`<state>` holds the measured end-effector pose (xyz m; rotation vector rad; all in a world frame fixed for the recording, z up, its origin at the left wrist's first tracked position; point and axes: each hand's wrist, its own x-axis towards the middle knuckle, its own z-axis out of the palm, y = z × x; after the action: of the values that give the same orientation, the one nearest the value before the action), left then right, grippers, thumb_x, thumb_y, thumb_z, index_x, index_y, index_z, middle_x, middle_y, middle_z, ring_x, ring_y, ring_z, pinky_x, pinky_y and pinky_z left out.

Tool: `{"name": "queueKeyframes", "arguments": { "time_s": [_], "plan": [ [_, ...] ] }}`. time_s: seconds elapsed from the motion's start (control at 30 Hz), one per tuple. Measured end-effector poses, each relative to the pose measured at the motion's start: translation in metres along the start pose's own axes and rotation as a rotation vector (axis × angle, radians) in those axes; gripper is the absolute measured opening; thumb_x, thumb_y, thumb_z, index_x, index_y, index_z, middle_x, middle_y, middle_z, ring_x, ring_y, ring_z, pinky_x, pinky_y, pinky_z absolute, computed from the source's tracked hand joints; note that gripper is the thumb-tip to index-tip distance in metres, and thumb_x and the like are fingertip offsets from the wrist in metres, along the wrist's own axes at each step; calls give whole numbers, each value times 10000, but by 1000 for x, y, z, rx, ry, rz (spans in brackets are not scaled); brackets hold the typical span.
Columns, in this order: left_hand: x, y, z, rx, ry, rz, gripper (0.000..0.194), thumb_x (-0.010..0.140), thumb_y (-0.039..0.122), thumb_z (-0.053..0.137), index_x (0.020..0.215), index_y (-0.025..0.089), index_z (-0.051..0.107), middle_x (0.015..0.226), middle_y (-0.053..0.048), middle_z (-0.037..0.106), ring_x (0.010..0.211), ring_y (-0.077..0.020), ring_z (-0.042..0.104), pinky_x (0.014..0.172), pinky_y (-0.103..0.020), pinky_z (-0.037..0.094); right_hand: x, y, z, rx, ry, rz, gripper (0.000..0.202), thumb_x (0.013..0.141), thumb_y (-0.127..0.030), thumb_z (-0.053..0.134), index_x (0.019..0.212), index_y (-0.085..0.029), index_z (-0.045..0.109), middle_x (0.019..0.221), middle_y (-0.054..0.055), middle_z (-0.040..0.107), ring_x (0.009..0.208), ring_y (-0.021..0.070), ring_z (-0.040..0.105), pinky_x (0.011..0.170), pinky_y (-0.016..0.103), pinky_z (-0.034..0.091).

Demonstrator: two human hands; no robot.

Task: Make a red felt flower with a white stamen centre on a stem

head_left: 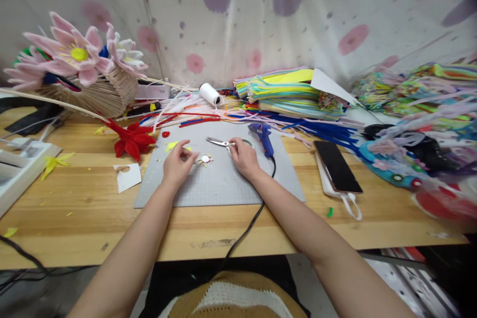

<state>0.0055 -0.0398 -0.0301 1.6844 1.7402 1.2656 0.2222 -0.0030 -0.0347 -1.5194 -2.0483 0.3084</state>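
Note:
My right hand (243,157) grips a pair of scissors (219,142) by the handle area, and the metal blades point left over the grey cutting mat (231,194). My left hand (178,163) hovers at the left of the mat with its fingers curved and apart, and nothing shows between them. Between the hands lies a small white disc (205,159) with short yellowish and dark spikes around its edge. Yellow scraps (172,146) sit just behind my left hand. A blue glue gun (263,138) rests to the right of my right hand, its black cord running toward me.
Farther left are a red fuzzy flower (133,140), a cut white paper piece (127,177) and a power strip (28,174). Pink flowers (80,54) stand behind. Bundled pipe cleaners (283,92) and a thread spool (209,94) line the back. A phone (337,165) lies right.

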Motion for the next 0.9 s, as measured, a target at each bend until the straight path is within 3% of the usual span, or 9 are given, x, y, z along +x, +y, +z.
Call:
{"name": "queueKeyframes", "arguments": {
  "time_s": [0.13,0.27,0.37,0.5,0.63,0.73,0.83,0.9],
  "plan": [
    [-1,0,3,197,-269,298,559,713,276,661,1248,196,520,1176,-89,628,1096,-247,544,984,-430,391,0,0,2,18,27,-11,196,901,-251,446,1047,-171,549,823,53,668,793,196,592,680,279,355],
    [-2,1,8,202,-370,392,468,784,242,594,1246,198,534,1143,-76,648,1124,-233,527,997,-414,402,1,1,4,35,48,-16,175,895,-252,447,1014,-177,552,806,50,661,787,190,588,685,276,359],
    [-1,0,7,210,-330,349,525,783,264,617,1289,202,491,1105,-70,664,1086,-235,550,974,-420,421,1,2,5,48,55,-24,173,888,-254,450,1011,-181,549,791,43,656,768,186,583,679,276,357],
    [-1,-3,-4,235,-298,392,655,730,297,678,1336,210,442,1314,-99,545,1212,-253,485,1034,-431,375,1,3,5,73,69,-3,181,877,-254,452,1014,-182,547,773,36,647,755,189,578,661,277,353],
    [-2,-6,-13,262,-332,356,500,789,255,582,1282,213,506,1111,-68,666,1047,-220,592,929,-375,451,2,3,4,106,78,12,190,865,-260,454,1013,-183,546,774,35,636,746,187,575,650,275,354],
    [-2,-5,-10,274,-282,314,389,807,246,539,1192,217,582,1003,-62,699,963,-217,618,870,-360,468,3,4,4,128,73,19,189,859,-264,456,1006,-188,547,770,31,633,741,184,573,648,275,354],
    [-1,0,-2,195,-168,174,367,759,262,579,1121,215,618,906,-56,697,859,-211,628,817,-358,475,3,4,4,143,67,29,189,851,-261,454,1003,-194,545,759,25,631,734,184,570,645,277,354],
    [-1,5,3,-41,-110,5,421,708,273,610,1122,200,588,816,-30,674,759,-183,625,760,-343,491,3,4,4,154,65,28,188,847,-260,453,998,-196,544,750,22,626,724,183,567,642,280,357]
  ]
}}
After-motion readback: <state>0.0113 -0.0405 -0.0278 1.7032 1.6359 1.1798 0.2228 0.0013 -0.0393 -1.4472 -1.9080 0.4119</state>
